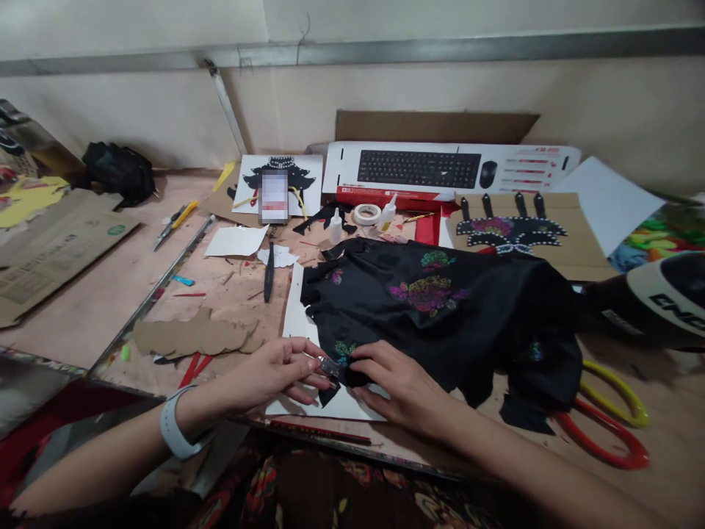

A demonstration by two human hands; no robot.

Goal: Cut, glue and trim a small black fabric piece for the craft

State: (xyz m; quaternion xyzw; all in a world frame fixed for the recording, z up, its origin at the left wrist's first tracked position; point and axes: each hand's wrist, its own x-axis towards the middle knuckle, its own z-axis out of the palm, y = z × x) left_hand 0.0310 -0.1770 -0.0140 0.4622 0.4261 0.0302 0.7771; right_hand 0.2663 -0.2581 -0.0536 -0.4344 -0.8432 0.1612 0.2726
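Note:
My left hand [294, 366] pinches a small shiny, silvery piece [329, 366] between thumb and fingers; its exact kind is unclear. Close beside it, my right hand [396, 382] has its fingers curled onto the edge of a black cloth [385, 316] with coloured glittery flower patterns. The pinched edge is partly hidden by the fingers. Under the cloth's left side lies a white sheet [294, 316]. Scissors with one yellow and one red handle loop [611, 433] stick out from beneath the cloth at the right.
A dark red pencil [322, 433] lies along the front edge. Behind the cloth stand two white glue bottles [335, 226], a tape roll [367, 214] and a keyboard box [341, 165]. Cut cardboard [192, 332], a yellow cutter [184, 215] and a phone [274, 197] are leftward; a dark bottle [650, 308] is right.

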